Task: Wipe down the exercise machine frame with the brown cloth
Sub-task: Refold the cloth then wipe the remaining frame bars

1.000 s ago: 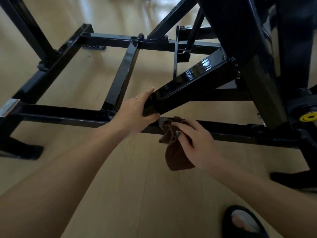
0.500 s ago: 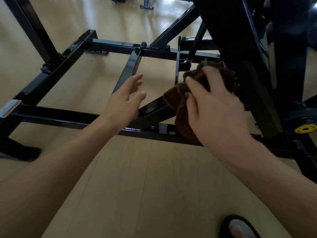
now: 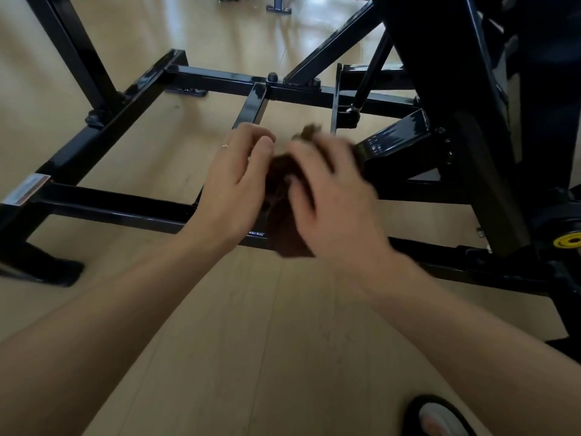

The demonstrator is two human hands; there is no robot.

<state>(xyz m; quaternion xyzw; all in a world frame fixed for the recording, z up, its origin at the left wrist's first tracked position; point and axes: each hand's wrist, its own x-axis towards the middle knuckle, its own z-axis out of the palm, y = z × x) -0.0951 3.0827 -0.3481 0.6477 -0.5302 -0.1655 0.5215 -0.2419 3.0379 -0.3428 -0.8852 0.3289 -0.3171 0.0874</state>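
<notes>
No readable text in your view

You have a small silver plate [image 3: 25, 189] with a reddish edge on the near-left corner of the black exercise machine frame [image 3: 103, 206], but it is too blurred for you to read any lettering. The glossy slanted bar [image 3: 394, 140] beside your hands carries only pale reflections, not words. The yellow round cap [image 3: 568, 240] at your far right shows no legible mark either.
</notes>
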